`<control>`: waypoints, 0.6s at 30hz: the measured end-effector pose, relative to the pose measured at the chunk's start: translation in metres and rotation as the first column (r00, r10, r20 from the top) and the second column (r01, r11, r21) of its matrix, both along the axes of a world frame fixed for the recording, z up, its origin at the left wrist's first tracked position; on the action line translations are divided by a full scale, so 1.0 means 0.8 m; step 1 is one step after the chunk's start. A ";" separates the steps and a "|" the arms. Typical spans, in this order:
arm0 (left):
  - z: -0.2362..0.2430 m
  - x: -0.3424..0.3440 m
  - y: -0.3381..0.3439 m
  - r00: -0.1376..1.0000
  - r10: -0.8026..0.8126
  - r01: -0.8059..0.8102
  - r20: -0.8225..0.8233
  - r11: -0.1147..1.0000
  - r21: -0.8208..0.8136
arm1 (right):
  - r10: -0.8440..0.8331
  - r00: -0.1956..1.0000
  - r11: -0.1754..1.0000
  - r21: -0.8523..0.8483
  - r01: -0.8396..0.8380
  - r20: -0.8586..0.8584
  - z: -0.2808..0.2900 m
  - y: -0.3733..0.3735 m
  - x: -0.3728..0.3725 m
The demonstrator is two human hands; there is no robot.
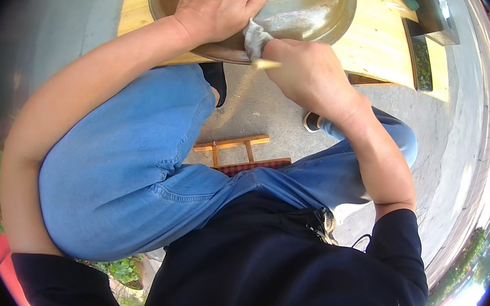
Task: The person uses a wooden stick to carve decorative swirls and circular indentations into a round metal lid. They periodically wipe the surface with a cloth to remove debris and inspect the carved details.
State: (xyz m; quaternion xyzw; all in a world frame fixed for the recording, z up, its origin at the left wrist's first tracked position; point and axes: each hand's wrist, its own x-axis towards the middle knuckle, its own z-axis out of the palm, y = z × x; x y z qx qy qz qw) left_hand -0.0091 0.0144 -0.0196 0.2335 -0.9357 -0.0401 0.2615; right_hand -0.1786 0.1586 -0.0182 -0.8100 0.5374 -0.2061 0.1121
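1. I'm looking straight down at my lap, and both my hands are up at the top of the view on a big round metal pan [307, 3].
2. The pan sits on a pale wooden table [376, 37], its near rim hanging just past the table's edge toward my knees.
3. My left hand [220, 3] lies flat across the pan's left side, fingers spread and pressing down on the metal, palm open, gripping nothing.
4. My right hand [308, 71] is closed in a fist around a grey rag [255, 37], with a pale stick-like end poking out beside it.
5. The rag touches the pan's near rim, right between my two hands.
6. Below, my blue jeans [121, 166] fill the middle, left knee raised high.
7. A small wooden stool [239, 150] shows on the grey pavement between my legs.
8. At the table's far right I spot dark blocks [433, 11] and something green.
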 end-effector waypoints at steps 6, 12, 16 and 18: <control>-0.003 0.003 0.001 0.999 -0.029 0.028 -0.044 0.999 -0.018 | -0.209 0.976 0.932 0.315 0.181 0.059 0.027 0.008 -0.066; -0.002 -0.002 0.000 1.000 -0.001 0.001 -0.016 1.000 -0.005 | -0.056 0.998 0.998 -0.013 0.056 0.003 0.000 -0.005 -0.001; 0.001 0.005 0.001 0.999 -0.022 0.022 -0.029 0.999 -0.029 | -0.100 0.995 0.986 0.130 0.102 -0.017 0.019 -0.002 -0.027; 0.002 0.000 0.004 0.999 -0.032 0.032 -0.027 0.999 -0.031 | -0.241 0.970 0.939 0.246 0.242 -0.035 0.027 0.004 -0.062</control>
